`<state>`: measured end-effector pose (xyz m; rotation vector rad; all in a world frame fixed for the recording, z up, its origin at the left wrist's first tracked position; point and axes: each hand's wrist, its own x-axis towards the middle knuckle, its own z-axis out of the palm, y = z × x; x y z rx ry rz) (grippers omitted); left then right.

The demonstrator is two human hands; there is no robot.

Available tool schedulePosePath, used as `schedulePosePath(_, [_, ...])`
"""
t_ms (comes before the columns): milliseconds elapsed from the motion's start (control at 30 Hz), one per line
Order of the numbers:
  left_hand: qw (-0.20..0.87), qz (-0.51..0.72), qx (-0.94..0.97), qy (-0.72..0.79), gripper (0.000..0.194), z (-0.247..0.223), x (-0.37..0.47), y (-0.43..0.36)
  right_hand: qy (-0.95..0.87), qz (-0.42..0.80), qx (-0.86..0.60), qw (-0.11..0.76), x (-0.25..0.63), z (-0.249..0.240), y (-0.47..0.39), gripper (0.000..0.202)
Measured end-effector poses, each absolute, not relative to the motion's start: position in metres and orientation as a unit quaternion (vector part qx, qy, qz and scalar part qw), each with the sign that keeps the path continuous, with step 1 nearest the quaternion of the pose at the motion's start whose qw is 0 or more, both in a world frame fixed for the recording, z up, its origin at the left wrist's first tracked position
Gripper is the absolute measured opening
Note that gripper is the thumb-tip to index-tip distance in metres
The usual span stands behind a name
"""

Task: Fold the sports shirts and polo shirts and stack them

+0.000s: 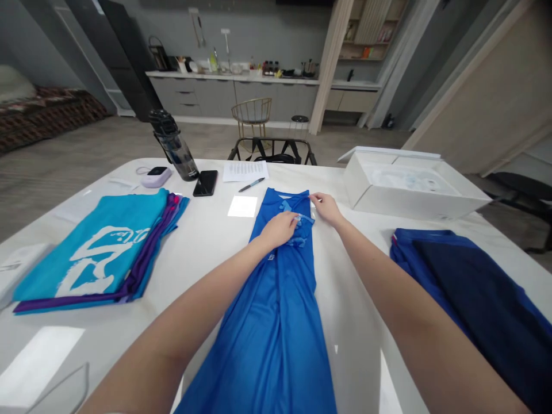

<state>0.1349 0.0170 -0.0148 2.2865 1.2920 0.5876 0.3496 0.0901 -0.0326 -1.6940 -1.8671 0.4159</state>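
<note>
A long blue garment (276,322) lies lengthwise on the white table (207,247), its neckline at the far end and its near part running out of the bottom of the view. Its upper part is narrow, with light-blue print and creases. My left hand (280,229) is on the printed part, fingers closed together on the fabric. At the right edge of the neckline, my right hand (325,208) pinches the blue cloth between thumb and fingers.
Folded teal and purple clothes (103,247) lie left; dark blue clothes (474,282) lie right. An open white box (414,184) stands back right. Behind are a bottle (175,146), phone (206,183), lilac device (156,177), paper (245,171) and pen (251,184). A chair (272,150) stands beyond.
</note>
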Motion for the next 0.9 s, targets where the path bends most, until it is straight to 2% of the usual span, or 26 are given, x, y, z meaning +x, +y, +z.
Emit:
schedulePosePath(167, [0.118,0.096,0.89,0.43,0.055,-0.033,0.115,0.009,-0.746,0.093,-0.623,0.215,0.335,-0.028,0.04,0.035])
schedulePosePath(333, [0.091,0.075,0.894,0.432,0.063,-0.04,0.116,0.002,-0.752,0.024,-0.64,0.155,0.318,-0.024,-0.004,0.039])
schedulePosePath(700, [0.072,0.068,0.884,0.456,0.057,-0.037,0.12,-0.003,-0.771,0.084,-0.616,0.14,0.268,-0.017,-0.124,0.048])
schedulePosePath(900, [0.008,0.15,0.886,0.439,0.045,-0.03,0.12,-0.026,-0.765,0.083,-0.63,0.098,0.268,-0.028,-0.155,0.056])
